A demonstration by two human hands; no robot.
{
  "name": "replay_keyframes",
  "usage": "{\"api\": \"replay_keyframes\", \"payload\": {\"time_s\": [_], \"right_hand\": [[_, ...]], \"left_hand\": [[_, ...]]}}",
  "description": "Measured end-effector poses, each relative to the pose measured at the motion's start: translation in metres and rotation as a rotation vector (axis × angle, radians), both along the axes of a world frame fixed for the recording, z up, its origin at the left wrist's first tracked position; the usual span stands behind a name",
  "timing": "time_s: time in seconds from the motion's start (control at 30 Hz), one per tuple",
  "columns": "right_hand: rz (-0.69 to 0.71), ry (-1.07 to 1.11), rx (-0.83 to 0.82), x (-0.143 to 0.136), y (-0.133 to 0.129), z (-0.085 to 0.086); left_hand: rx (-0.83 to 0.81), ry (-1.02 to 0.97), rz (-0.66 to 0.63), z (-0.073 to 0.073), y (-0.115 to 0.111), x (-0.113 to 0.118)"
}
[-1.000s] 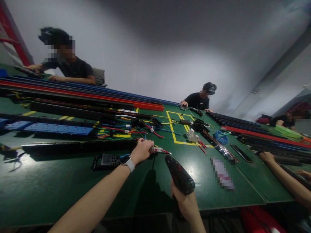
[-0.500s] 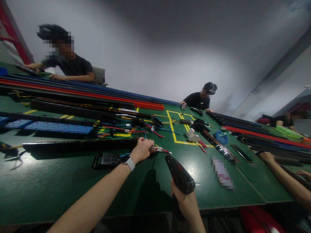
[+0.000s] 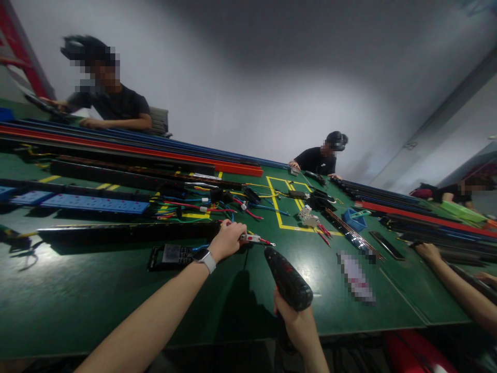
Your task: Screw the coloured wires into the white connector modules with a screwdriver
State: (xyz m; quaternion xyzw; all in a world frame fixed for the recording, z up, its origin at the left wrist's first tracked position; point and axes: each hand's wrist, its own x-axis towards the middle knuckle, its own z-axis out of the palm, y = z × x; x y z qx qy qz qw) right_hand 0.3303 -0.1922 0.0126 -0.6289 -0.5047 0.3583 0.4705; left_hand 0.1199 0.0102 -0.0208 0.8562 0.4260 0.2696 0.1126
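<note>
Near the yellow taped square on the green tabletop, my left hand pinches a small white terminal piece with red wires, grip clamped on it at the end of a long black strip. My right hand wraps tight around a black power screwdriver, nose aimed up at that terminal, just short of it. Left of the square lies a tangle of coloured wires. Right of it, a co-worker's hand rests on black rails.
</note>
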Motion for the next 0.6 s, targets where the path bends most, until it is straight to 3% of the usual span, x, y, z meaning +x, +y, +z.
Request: {"api": "replay_keyframes", "payload": {"time_s": [0.23, 0.6], "right_hand": [[0.004, -0.011, -0.016, -0.0020, -0.0006, 0.0060], [0.009, 0.003, -0.011, -0.0013, 0.0002, 0.0005]], "left_hand": [[-0.005, 0.003, 0.001, -0.0008, 0.0008, 0.0000], [0.008, 0.017, 0.004, -0.0009, 0.0001, -0.0001]]}}
